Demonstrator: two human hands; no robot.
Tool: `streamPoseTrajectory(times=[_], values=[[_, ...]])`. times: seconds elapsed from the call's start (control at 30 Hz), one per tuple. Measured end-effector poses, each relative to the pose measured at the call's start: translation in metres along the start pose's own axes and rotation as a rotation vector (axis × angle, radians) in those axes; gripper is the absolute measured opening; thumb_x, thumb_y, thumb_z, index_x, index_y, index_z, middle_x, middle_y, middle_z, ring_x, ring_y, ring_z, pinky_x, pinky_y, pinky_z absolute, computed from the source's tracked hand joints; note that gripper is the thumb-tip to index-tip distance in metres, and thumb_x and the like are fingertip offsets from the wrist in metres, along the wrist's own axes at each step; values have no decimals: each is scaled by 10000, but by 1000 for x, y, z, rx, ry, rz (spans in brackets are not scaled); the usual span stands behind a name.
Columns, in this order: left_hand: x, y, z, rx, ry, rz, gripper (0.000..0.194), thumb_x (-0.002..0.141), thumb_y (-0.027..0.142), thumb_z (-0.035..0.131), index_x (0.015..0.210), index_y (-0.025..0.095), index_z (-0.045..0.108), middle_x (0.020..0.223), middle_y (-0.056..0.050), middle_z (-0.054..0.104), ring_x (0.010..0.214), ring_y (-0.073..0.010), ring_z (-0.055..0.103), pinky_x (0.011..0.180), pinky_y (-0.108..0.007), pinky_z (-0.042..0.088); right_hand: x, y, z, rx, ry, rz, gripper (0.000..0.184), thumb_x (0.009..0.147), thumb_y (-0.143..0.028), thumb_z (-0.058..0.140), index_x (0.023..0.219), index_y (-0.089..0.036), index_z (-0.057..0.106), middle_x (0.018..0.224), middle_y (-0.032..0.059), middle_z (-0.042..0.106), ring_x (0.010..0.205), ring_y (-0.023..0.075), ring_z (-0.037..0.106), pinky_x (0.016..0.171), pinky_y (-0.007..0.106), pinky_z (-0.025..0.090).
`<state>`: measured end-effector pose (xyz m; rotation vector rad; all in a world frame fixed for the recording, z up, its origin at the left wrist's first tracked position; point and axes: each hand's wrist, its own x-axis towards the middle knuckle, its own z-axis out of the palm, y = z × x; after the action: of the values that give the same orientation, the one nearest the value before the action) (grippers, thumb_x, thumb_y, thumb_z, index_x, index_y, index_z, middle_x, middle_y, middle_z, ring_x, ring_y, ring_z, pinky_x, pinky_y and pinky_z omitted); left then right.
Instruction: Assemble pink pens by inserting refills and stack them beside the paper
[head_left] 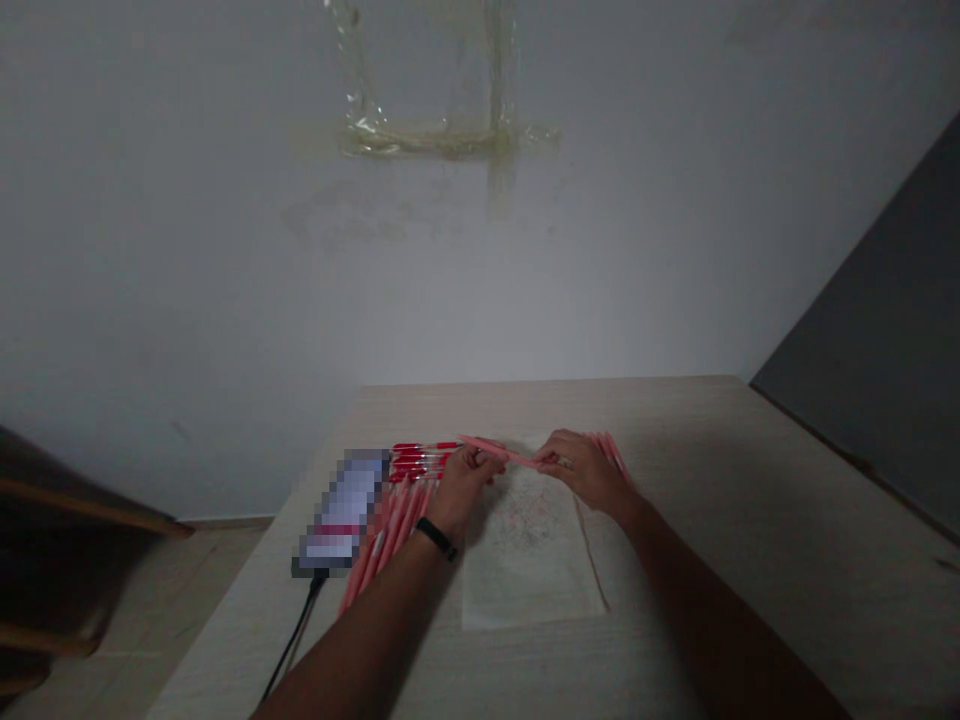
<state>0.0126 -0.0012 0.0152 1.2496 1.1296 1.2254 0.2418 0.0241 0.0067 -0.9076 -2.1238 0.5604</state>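
Observation:
My left hand and my right hand both grip a pink pen, which lies almost level between them above a sheet of paper. The paper is pale, with faint marks, and rests on a light wooden table. Just past my left hand lies a row of red-and-pink pens, fanned side by side. Several red pen ends stack behind that hand. More pink pens show behind my right hand, partly hidden by it.
A pixelated phone lies on the table left of the pens, with a black cable running off the near edge. Dark wooden furniture stands at the left, a grey panel at the right, and a taped wall behind.

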Motion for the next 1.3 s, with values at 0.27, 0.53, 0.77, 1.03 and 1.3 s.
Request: streamPoseTrajectory(times=[0.27,0.53,0.77,1.03,1.3], values=[[-1,-1,1,7,-5,-4,244,714,336,727,884,162,705,722,-20,672,673,-151,589,618,-251,416,0,-3,-1,-4,-6,18,97,908,-309,692,891,-219,724,840,27,670,813,172,620,753,299,445],[0,0,1,6,22,25,258,751,369,720,899,161,687,767,-25,675,692,-150,592,607,-248,415,1,-1,0,-11,-22,5,98,927,-287,664,961,-226,733,853,30,673,821,174,620,753,297,438],[0,-5,2,5,0,-10,271,737,354,723,916,154,677,729,-11,661,668,-139,580,615,-245,423,0,-4,2,-19,-27,30,86,902,-298,699,893,-215,720,838,23,665,811,169,615,750,295,438],[2,-5,0,22,29,-13,292,720,389,747,889,160,685,739,-13,662,674,-142,580,598,-239,410,1,2,2,-33,-48,26,84,878,-186,705,944,-230,731,846,17,669,817,167,622,753,289,441],[1,-5,-1,24,18,-7,278,746,359,726,922,150,674,726,-1,646,663,-132,572,596,-233,408,0,-2,3,-42,-55,35,73,895,-196,688,947,-222,732,862,23,672,820,163,617,761,285,447]])
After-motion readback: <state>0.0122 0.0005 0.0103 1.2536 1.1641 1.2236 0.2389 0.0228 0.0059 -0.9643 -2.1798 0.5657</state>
